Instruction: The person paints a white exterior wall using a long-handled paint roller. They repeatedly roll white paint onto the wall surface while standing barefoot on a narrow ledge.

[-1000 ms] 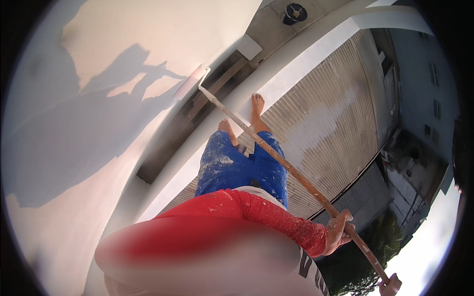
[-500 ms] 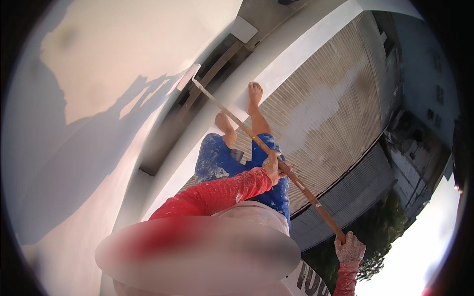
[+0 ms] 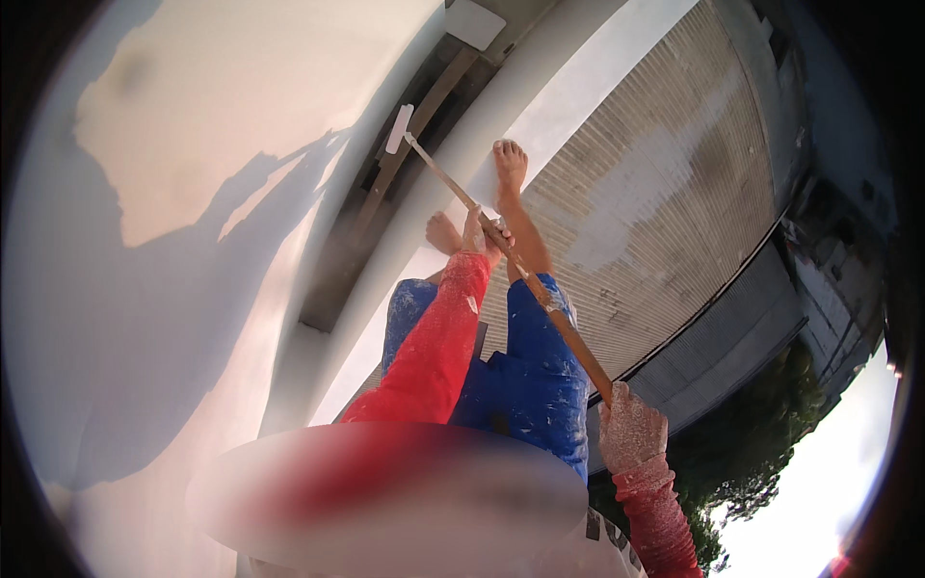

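Note:
A paint roller on a long wooden pole (image 3: pixel 564 323) slants from lower right up to the left. My left hand (image 3: pixel 485 237) is wrapped round the pole's upper middle, near my feet. At the pole's lower end my right hand (image 3: pixel 633 429), speckled with white paint, grips it. The white roller head (image 3: pixel 399 129) is over the dark recess beside the wall, apart from the wall's sunlit face. Red paint-spotted sleeves cover both arms.
The pale wall (image 3: pixel 183 164) on the left carries a large shadow. My bare feet (image 3: pixel 511 166) rest by a white ledge (image 3: pixel 568 91). Right of it lies a corrugated roof (image 3: pixel 655 173). Trees (image 3: pixel 742 443) stand beyond the roof's edge. A dark recess (image 3: pixel 342 275) runs along the wall.
The roller head has come off the wall's edge, to the right and slightly up. My left hand has moved up and left with the pole; my right hand has moved left and up.

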The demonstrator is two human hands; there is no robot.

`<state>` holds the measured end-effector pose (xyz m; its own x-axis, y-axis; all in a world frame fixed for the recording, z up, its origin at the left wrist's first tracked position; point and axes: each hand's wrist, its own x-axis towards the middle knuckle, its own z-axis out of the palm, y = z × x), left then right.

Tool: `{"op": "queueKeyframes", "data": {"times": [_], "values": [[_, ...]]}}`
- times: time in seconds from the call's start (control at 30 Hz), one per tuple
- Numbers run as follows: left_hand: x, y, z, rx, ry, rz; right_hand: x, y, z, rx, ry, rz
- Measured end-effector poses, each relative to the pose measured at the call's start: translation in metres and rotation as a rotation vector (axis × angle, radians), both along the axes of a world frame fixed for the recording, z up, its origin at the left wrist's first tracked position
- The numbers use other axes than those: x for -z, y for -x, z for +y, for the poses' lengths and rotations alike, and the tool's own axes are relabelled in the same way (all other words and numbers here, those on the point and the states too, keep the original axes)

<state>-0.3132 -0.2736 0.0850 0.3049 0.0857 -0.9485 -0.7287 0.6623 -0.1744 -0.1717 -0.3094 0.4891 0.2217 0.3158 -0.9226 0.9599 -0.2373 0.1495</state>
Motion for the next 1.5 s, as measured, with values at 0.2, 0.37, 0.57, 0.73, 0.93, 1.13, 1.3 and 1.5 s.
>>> {"op": "queueKeyframes", "data": {"times": [0.2, 0.37, 0.57, 0.73, 0.93, 1.13, 1.3, 1.5], "values": [[0.034, -0.036, 0.02, -0.055, 0.082, 0.024, 0.004, -0.034, 0.018, -0.003, -0.079, 0.02], [0.062, -0.055, 0.042, 0.044, 0.085, 0.039, -0.036, -0.091, -0.001, 0.1, 0.056, -0.014], [0.083, -0.076, 0.061, 0.016, 0.034, 0.153, -0.135, -0.192, -0.081, 0.753, 0.33, -0.438], [0.044, -0.129, 0.026, 0.066, 0.141, 0.398, -0.088, -0.206, -0.091, 0.156, 0.137, -0.302], [0.014, -0.121, 0.008, 0.086, 0.068, 0.255, -0.001, -0.167, -0.08, 0.212, -0.085, -0.126], [0.063, -0.055, 0.058, -0.159, -0.035, 0.166, -0.017, -0.19, -0.078, 0.038, -0.166, -0.182], [0.061, -0.035, 0.073, -0.026, -0.066, 0.218, -0.007, -0.21, -0.082, -0.019, -0.185, -0.114], [0.034, -0.032, 0.075, 0.002, -0.028, 0.252, 0.0, -0.223, -0.109, -0.025, -0.243, -0.121]]}}
